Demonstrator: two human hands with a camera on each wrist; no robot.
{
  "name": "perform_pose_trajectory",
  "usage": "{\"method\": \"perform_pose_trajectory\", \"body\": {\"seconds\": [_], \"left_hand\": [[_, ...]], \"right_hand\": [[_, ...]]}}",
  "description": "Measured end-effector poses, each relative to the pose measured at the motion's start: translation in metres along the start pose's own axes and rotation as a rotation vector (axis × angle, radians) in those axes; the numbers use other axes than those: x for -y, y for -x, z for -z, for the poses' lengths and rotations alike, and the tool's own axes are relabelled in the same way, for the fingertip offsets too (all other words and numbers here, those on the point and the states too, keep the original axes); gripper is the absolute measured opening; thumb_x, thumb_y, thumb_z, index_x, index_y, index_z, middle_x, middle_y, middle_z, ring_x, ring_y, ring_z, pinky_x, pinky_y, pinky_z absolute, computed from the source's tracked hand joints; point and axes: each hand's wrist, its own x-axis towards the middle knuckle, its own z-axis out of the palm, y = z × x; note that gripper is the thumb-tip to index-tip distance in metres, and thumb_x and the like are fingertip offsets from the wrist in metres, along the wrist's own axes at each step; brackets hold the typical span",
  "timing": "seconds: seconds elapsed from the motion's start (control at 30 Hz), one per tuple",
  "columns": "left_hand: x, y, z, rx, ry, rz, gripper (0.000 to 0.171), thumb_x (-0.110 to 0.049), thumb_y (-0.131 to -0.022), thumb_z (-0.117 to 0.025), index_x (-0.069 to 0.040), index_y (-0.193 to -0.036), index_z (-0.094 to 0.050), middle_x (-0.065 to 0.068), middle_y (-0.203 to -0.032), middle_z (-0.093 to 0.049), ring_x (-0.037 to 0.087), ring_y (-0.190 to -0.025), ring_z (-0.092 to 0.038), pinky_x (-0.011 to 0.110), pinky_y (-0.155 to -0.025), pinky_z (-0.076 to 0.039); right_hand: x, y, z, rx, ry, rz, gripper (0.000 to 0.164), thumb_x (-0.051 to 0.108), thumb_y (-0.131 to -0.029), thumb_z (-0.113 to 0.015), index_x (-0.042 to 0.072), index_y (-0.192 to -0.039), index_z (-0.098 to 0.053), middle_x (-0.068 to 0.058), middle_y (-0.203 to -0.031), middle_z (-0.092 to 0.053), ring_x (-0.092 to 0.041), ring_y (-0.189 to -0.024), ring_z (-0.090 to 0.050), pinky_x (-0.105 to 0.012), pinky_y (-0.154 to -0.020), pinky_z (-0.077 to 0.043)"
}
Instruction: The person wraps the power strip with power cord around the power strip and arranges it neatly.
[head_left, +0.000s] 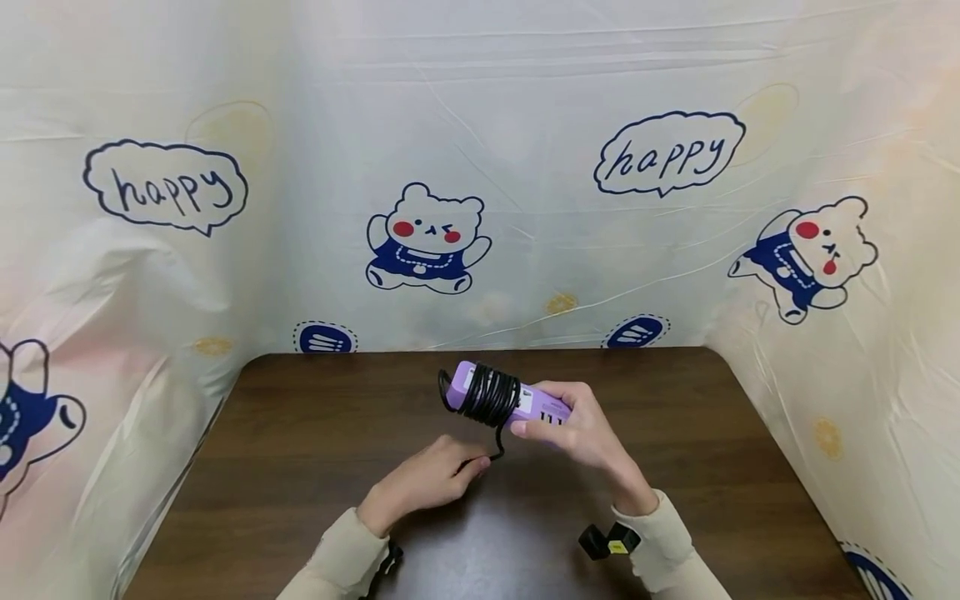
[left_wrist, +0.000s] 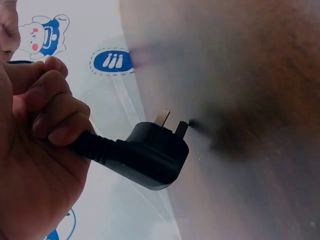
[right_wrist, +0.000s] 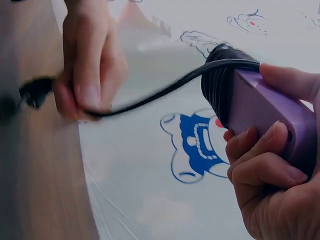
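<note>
My right hand (head_left: 581, 425) grips one end of a purple power strip (head_left: 543, 404), holding it above the table. Several turns of black cord (head_left: 491, 395) are wound round the strip's other half. From the coil a short stretch of cord runs down to my left hand (head_left: 435, 475), which pinches it between thumb and fingers. In the left wrist view the black plug (left_wrist: 155, 155) sticks out beyond the curled fingers, its metal prongs showing. The right wrist view shows the cord (right_wrist: 160, 95) stretched from the strip (right_wrist: 265, 105) to the left hand (right_wrist: 92, 65).
A dark brown wooden table (head_left: 300, 417) lies under both hands. Behind it and at both sides hangs a pale sheet (head_left: 540, 275) printed with bears and the word happy. A small black device with a yellow label (head_left: 618, 547) sits at the right wrist.
</note>
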Motion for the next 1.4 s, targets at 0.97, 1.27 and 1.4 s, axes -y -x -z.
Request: {"method": "perform_pose_trajectory", "body": {"seconds": [0.97, 1.27, 1.4], "left_hand": [[0.04, -0.04, 0.055, -0.157, 0.028, 0.007, 0.029, -0.035, -0.11, -0.061, -0.018, -0.086, -0.066, -0.014, -0.069, -0.052, 0.003, -0.063, -0.052, 0.025, -0.065, -0.049], [0.03, -0.039, 0.069, -0.204, -0.003, 0.026, 0.02, -0.039, -0.104, -0.07, -0.027, -0.089, -0.064, -0.014, -0.067, -0.041, 0.002, -0.06, -0.042, 0.025, -0.062, -0.044], [0.023, -0.039, 0.075, -0.217, -0.077, 0.033, 0.02, -0.042, -0.101, -0.074, -0.03, -0.088, -0.064, -0.015, -0.065, -0.04, 0.002, -0.058, -0.04, 0.023, -0.057, -0.038]], "right_hand": [[-0.028, 0.011, -0.025, 0.225, 0.024, 0.082, 0.027, 0.023, -0.085, -0.088, 0.018, -0.109, -0.079, 0.001, -0.086, -0.074, -0.006, -0.068, -0.061, -0.027, -0.055, -0.052], [-0.039, 0.015, -0.031, 0.22, 0.07, 0.064, 0.027, 0.027, -0.083, -0.09, 0.021, -0.108, -0.079, 0.006, -0.082, -0.072, -0.003, -0.066, -0.059, -0.024, -0.054, -0.05], [-0.042, 0.017, -0.036, 0.215, 0.135, 0.044, 0.028, 0.031, -0.081, -0.091, 0.024, -0.105, -0.079, 0.011, -0.08, -0.071, -0.002, -0.065, -0.059, -0.024, -0.055, -0.05]]}}
